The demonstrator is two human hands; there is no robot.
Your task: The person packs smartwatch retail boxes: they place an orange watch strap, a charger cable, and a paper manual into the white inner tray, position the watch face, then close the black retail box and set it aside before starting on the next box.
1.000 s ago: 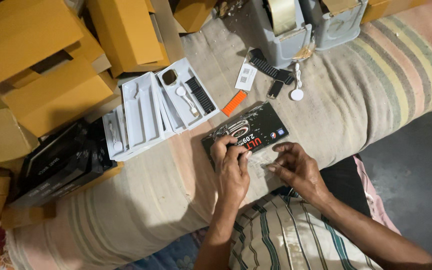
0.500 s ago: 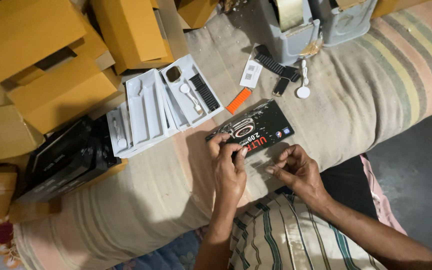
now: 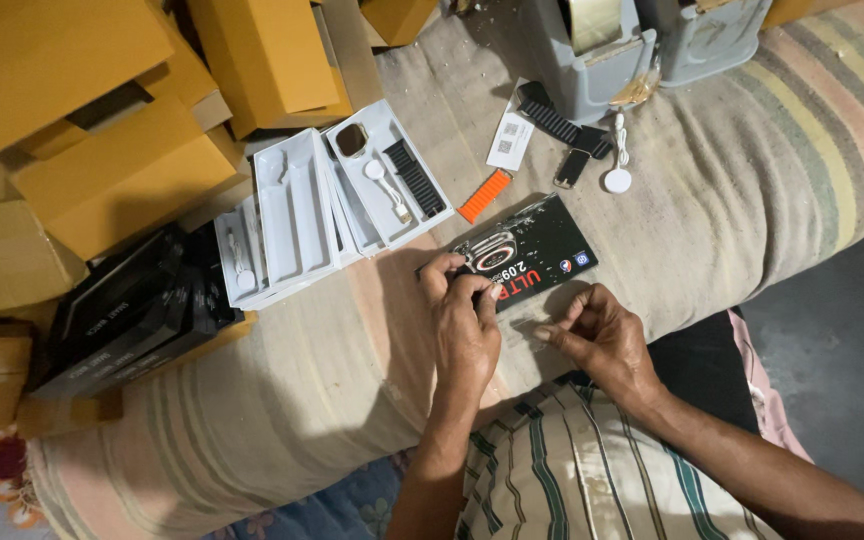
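Observation:
A flat black watch box [image 3: 542,250] lies tilted on the striped cushion [image 3: 752,170]. My left hand [image 3: 464,325] grips its near left corner, thumb and fingers on the edge. My right hand [image 3: 602,340] is just off the box's near edge, with its fingertips pinched together. Whether a scrap of clear film sits between them I cannot tell. Beyond the box lie an orange strap [image 3: 483,195], a black strap [image 3: 552,120], a white round charger with its cable [image 3: 617,180] and a small white card [image 3: 510,140].
White plastic trays [image 3: 297,210] lie left of the box; one [image 3: 392,170] holds a watch body, a strap and a charger. Black boxes [image 3: 122,310] are stacked at the left. Brown cartons [image 3: 82,100] fill the top left. Grey tape dispensers [image 3: 602,60] stand behind. Dark floor [image 3: 842,340] lies at the right.
The crinkled clear wrap between my hands a second ago is gone from view. My right hand has come off the box top and drawn back to its near edge. My left hand keeps its grip.

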